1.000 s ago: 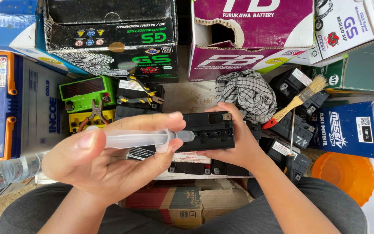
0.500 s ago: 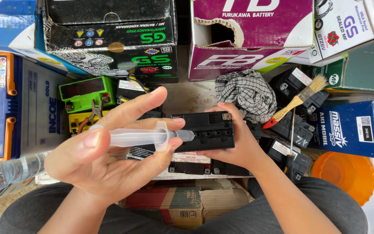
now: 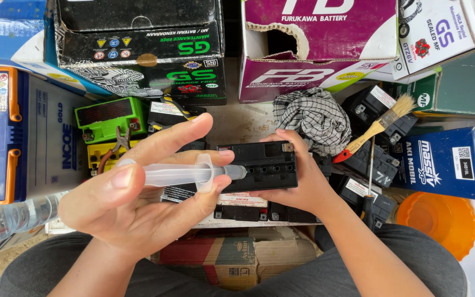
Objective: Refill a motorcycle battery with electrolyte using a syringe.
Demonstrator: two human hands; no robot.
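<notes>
My left hand (image 3: 138,206) holds a clear plastic syringe (image 3: 185,174), thumb on the plunger end and fingers around the barrel flange. The index finger is stretched out above it. The syringe tip touches the left part of a small black battery (image 3: 262,165), by the row of holes on its top. My right hand (image 3: 303,190) grips that battery from the right side and from below, tilting its top toward me. The battery is held above other black batteries (image 3: 243,206) lying on a low surface over my lap.
Cardboard battery boxes (image 3: 314,49) line the back. A green battery (image 3: 105,115), a yellow one with pliers (image 3: 116,146), a checked rag (image 3: 314,118), a paintbrush (image 3: 377,126), a screwdriver (image 3: 368,181), an orange bowl (image 3: 441,217) and a large white and blue battery (image 3: 23,137) surround me. A plastic bottle (image 3: 6,220) lies at left.
My left index finger has lifted off the syringe and stretched out. The plunger thumb has pushed in slightly. The battery and my right hand have stayed in place.
</notes>
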